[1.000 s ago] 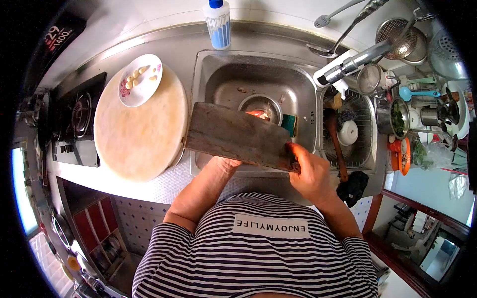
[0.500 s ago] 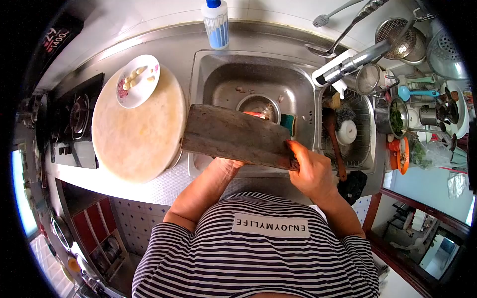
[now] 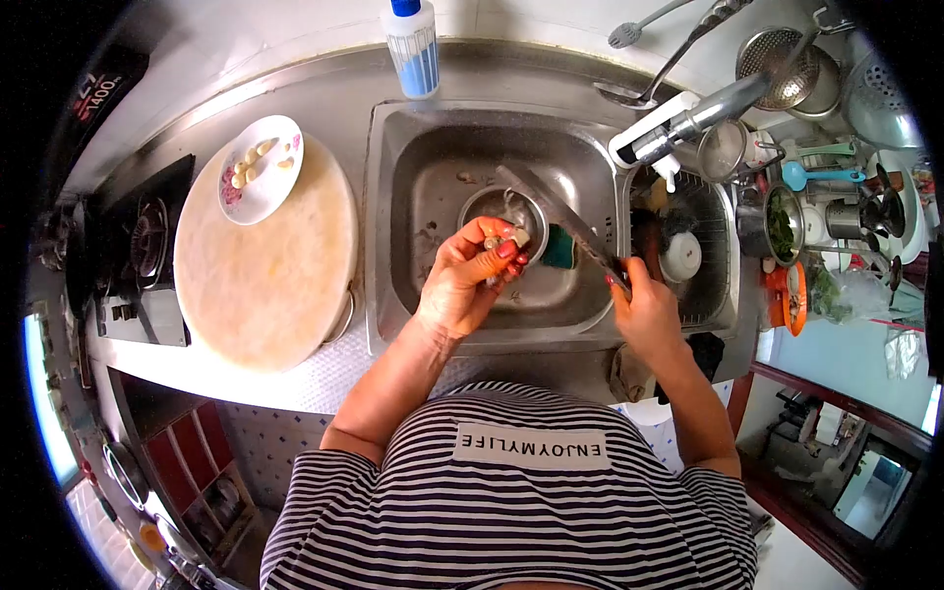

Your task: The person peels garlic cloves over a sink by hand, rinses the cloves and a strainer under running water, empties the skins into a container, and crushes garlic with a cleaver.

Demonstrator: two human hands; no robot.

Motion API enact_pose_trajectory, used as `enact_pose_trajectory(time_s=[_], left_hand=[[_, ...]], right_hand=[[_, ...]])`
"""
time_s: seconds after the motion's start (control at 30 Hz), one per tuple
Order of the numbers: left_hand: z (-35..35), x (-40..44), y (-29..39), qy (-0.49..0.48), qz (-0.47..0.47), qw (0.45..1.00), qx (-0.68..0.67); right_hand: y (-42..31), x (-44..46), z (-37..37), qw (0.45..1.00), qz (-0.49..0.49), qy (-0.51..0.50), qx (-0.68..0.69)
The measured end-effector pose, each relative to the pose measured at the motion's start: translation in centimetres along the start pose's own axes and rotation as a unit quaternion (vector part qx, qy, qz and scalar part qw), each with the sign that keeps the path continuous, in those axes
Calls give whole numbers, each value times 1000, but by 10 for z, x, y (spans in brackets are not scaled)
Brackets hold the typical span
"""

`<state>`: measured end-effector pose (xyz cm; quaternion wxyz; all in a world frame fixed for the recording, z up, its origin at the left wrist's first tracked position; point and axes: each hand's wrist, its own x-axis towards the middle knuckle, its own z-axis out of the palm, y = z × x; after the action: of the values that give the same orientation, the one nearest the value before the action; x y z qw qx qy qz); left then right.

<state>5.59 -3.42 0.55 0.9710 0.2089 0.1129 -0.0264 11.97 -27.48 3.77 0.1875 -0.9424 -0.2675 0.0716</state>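
My left hand (image 3: pixel 464 277) is closed over the sink with its fingers pinched around pale garlic cloves (image 3: pixel 519 238). Below it a small metal bowl (image 3: pixel 474 208) stands in the sink, partly hidden by the hand. My right hand (image 3: pixel 649 313) grips a dark cleaver (image 3: pixel 562 211) at the handle. The blade is turned nearly edge-on and slants up to the left, beside the bowl. Just under the blade lies a green sponge (image 3: pixel 560 248). A white floral plate (image 3: pixel 264 202) with several peeled garlic cloves (image 3: pixel 246 175) rests on the round cutting board (image 3: pixel 265 295) to the left.
The steel sink (image 3: pixel 403 216) has a wire drain basket (image 3: pixel 703 305) at its right, under the faucet (image 3: pixel 703 118). A blue-and-white bottle (image 3: pixel 413 59) stands behind. A stove (image 3: pixel 147 256) sits far left; strainers (image 3: pixel 777 64) hang at right.
The cleaver has turned from its broad side to nearly edge-on and swung to the right. My left hand, formerly behind the blade, now shows over the bowl with garlic in its fingers.
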Motion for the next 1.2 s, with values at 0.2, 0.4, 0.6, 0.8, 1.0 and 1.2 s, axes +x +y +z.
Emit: enact_pose_trajectory(time_s=[0.2, 0.4, 0.6, 0.8, 1.0, 1.2], left_hand=[[-13, 12, -7, -1, -61, 996, -58], [-35, 16, -9, 13, -115, 983, -140], [-34, 11, -4, 65, -109, 978, -166], [-39, 10, -5, 14, -113, 976, -186], [-49, 14, -15, -49, -100, 976, -186], [-32, 10, -7, -23, -127, 985, -118]], right_hand=[[-10, 0, 10, 986, 45, 30, 159], [-41, 11, 22, 970, 40, 47, 237], [-58, 27, 41, 922, 40, 73, 379], [-70, 46, 46, 948, -27, 93, 303], [-80, 55, 52, 959, -53, 81, 267], [-81, 60, 50, 956, -66, 42, 282]])
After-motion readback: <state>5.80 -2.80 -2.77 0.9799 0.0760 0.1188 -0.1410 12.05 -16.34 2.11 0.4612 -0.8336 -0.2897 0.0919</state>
